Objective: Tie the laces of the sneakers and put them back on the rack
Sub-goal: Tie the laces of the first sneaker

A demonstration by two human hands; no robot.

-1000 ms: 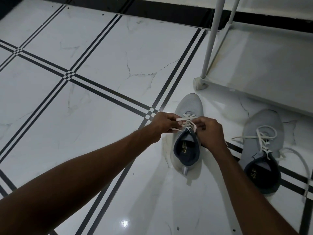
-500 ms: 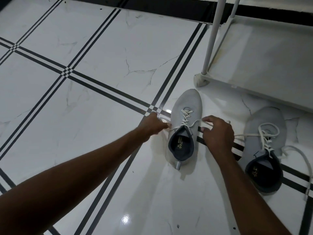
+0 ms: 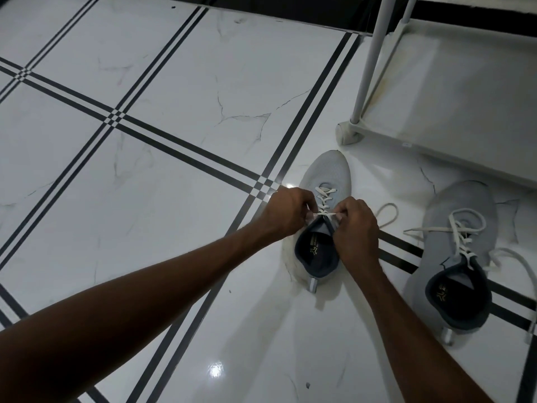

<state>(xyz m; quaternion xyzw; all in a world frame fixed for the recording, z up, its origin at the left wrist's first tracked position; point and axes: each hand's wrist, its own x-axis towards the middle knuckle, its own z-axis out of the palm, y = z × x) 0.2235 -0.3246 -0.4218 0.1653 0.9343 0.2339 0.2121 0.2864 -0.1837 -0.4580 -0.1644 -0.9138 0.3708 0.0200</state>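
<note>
Two grey sneakers with white laces stand on the tiled floor, toes pointing away from me. The left sneaker (image 3: 327, 173) sits at centre. Over its tongue, my left hand (image 3: 286, 213) and my right hand (image 3: 356, 228) pinch the white lace (image 3: 325, 196), fingertips close together. A loop of that lace (image 3: 386, 215) lies on the floor to the right of my right hand. The right sneaker (image 3: 457, 228) rests apart at the right, its laces loose and trailing over the floor.
A white shoe rack (image 3: 453, 91) stands at the upper right, its bottom shelf bare and a corner post (image 3: 367, 68) just beyond the left sneaker's toe. The floor is glossy white tile with black stripe lines.
My hands had pulled the lace ends apart to the sides half a second ago. They have come back together over the tongue, and a lace loop now lies to the right.
</note>
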